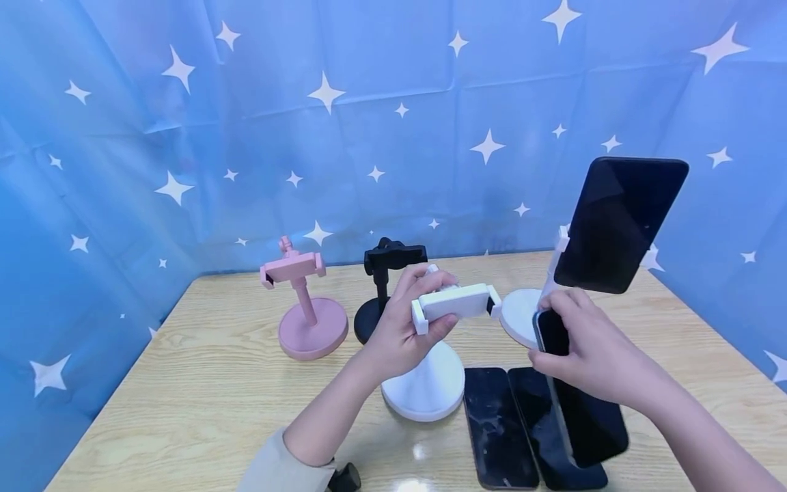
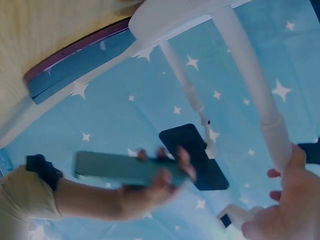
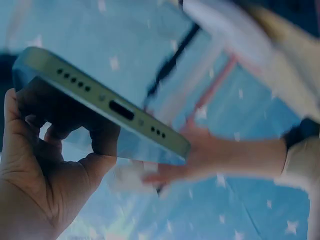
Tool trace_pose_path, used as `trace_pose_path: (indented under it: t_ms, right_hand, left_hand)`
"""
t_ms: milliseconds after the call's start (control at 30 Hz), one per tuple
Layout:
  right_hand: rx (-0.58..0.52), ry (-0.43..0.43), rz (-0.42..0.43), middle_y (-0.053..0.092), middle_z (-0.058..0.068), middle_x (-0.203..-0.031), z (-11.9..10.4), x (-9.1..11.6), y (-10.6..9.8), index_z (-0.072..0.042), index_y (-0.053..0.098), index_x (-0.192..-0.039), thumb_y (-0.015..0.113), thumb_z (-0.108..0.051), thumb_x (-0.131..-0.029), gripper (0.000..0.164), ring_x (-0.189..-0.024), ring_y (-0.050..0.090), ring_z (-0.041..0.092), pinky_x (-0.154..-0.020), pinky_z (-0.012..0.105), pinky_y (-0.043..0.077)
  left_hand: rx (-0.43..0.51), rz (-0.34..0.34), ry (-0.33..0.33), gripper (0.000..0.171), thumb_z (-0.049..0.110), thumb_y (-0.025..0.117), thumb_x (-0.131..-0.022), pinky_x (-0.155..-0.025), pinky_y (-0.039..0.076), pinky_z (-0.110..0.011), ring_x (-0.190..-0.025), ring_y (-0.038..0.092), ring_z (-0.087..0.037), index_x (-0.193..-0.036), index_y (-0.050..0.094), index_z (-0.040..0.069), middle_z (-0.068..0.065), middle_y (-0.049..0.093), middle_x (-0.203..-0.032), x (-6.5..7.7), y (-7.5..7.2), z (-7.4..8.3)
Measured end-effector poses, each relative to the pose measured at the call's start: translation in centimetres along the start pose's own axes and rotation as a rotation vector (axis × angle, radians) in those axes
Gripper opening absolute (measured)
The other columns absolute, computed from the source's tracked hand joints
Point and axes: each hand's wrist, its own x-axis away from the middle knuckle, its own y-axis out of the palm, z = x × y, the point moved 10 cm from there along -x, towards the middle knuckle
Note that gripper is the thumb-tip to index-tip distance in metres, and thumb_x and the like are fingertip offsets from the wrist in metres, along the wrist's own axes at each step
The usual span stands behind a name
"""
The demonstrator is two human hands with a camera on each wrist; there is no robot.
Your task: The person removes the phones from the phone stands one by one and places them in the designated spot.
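Note:
My left hand (image 1: 398, 333) grips a white phone stand (image 1: 458, 302) just behind its clamp, with the thumb below and fingers above. The stand's round base (image 1: 428, 384) is on the table. My right hand (image 1: 587, 352) holds a smartphone (image 1: 593, 420) near its upper end, thumb on one side and fingers on the other. This phone slants over two dark phones lying below it. In the right wrist view, the bottom edge (image 3: 121, 110) of the held phone shows a charging port and small holes. Nothing sits in the clamp under my left hand.
A pink phone stand (image 1: 312, 328) and a black phone stand (image 1: 393, 257) are at the back. At the right, another white stand (image 1: 519, 314) carries a dark phone (image 1: 621, 222). Two phones (image 1: 501, 430) lie side by side in front. A starry blue curtain (image 1: 393, 137) hangs behind the table.

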Motion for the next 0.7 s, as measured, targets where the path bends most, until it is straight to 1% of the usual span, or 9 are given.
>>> trace_pose_path:
  t_ms: [67, 200, 267, 333, 433, 533, 600, 700]
  right_hand:
    - [0.015, 0.061, -0.082, 0.046, 0.021, -0.103, 2.6, 0.4, 1.3, 0.002, 0.047, -0.109, 0.074, -0.02, -0.071, 0.051, -0.08, 0.046, 0.027, -0.062, 0.035, 0.042]
    - [0.041, 0.168, -0.218, 0.047, 0.024, -0.101, 7.3, 1.7, 3.7, 0.007, 0.047, -0.112, 0.073, -0.022, -0.072, 0.056, -0.074, 0.047, 0.025, -0.058, 0.034, 0.042]
    - [0.035, 0.219, -0.28, 0.047, 0.025, -0.1, 9.3, 2.5, 4.8, 0.008, 0.046, -0.113, 0.072, -0.022, -0.073, 0.056, -0.073, 0.047, 0.024, -0.057, 0.032, 0.042]
    - [0.028, 0.26, -0.327, 0.047, 0.026, -0.1, 10.8, 3.1, 5.6, 0.01, 0.044, -0.113, 0.071, -0.023, -0.075, 0.057, -0.073, 0.048, 0.024, -0.057, 0.033, 0.043]
    - [0.005, 0.303, -0.369, 0.046, 0.026, -0.099, 12.3, 3.9, 6.6, 0.011, 0.043, -0.114, 0.07, -0.024, -0.076, 0.057, -0.073, 0.048, 0.024, -0.058, 0.033, 0.043]
    - [-0.012, 0.319, -0.384, 0.046, 0.024, -0.096, 12.8, 4.2, 7.1, 0.011, 0.043, -0.114, 0.069, -0.023, -0.076, 0.057, -0.073, 0.048, 0.024, -0.058, 0.033, 0.042]
    - [-0.017, 0.325, -0.387, 0.046, 0.021, -0.094, 12.9, 4.3, 7.4, 0.011, 0.043, -0.114, 0.069, -0.022, -0.076, 0.056, -0.072, 0.047, 0.023, -0.057, 0.032, 0.041]
    - [-0.02, 0.329, -0.388, 0.045, 0.018, -0.091, 12.8, 4.2, 7.6, 0.01, 0.044, -0.113, 0.069, -0.022, -0.075, 0.055, -0.07, 0.046, 0.022, -0.055, 0.031, 0.039]
  left_hand:
    - [0.007, -0.012, -0.005, 0.047, 0.047, 0.044, -0.091, -0.076, 0.049, -0.028, -0.096, 0.051, -0.023, -0.119, 0.045, 0.009, -0.013, 0.041, -0.119, -0.4, 0.2, -0.3]
    - [0.019, -0.041, -0.003, 0.05, 0.049, 0.043, -0.091, -0.076, 0.049, -0.027, -0.093, 0.052, -0.022, -0.12, 0.044, 0.009, -0.013, 0.039, -0.121, -1.1, 0.8, -0.7]
    - [0.024, -0.052, 0.0, 0.05, 0.048, 0.044, -0.091, -0.076, 0.048, -0.026, -0.091, 0.052, -0.021, -0.121, 0.044, 0.008, -0.014, 0.038, -0.122, -1.5, 1.2, -0.9]
    - [0.029, -0.062, 0.007, 0.047, 0.043, 0.047, -0.091, -0.076, 0.048, -0.024, -0.09, 0.053, -0.02, -0.121, 0.045, 0.007, -0.015, 0.038, -0.123, -1.9, 1.6, -1.1]
    - [0.016, -0.068, 0.018, 0.037, 0.024, 0.055, -0.092, -0.077, 0.047, -0.022, -0.09, 0.053, -0.02, -0.123, 0.044, 0.007, -0.016, 0.037, -0.125, -2.6, 2.2, -1.3]
    - [-0.012, -0.068, 0.025, 0.038, 0.007, 0.059, -0.088, -0.077, 0.047, -0.02, -0.092, 0.052, -0.02, -0.123, 0.044, 0.008, -0.017, 0.037, -0.125, -3.2, 2.8, -1.6]
    - [-0.032, -0.065, 0.025, 0.039, 0.004, 0.06, -0.087, -0.077, 0.045, -0.019, -0.092, 0.051, -0.021, -0.123, 0.044, 0.008, -0.017, 0.037, -0.125, -3.6, 3.1, -1.8]
    - [-0.062, -0.058, 0.015, 0.039, 0.004, 0.059, -0.087, -0.077, 0.044, -0.018, -0.093, 0.05, -0.021, -0.122, 0.044, 0.009, -0.017, 0.037, -0.124, -4.4, 3.5, -2.4]
